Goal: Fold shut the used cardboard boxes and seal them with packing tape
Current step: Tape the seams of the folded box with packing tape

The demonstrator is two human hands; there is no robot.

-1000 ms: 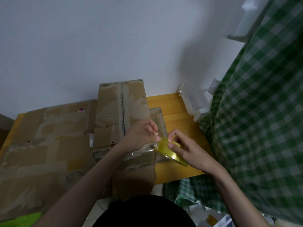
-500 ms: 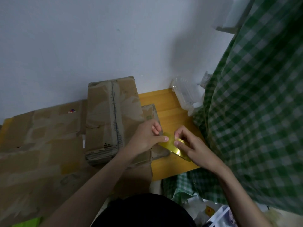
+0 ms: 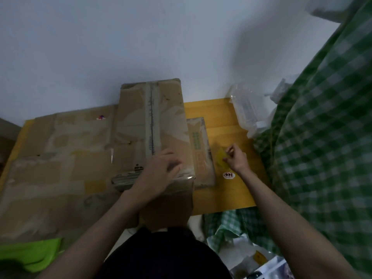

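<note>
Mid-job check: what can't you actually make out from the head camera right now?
- Yellow tape roll: blurred, partly behind the right hand; its free end is unreadable.
- Tall brown cardboard box: the left hand covers its near top edge.
- White oval sticker on the orange wooden table: print too small.

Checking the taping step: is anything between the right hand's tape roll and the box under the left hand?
Only a flatter box lies between them. The right hand holds the tape roll over the bare table; the left hand presses on the box.
</note>
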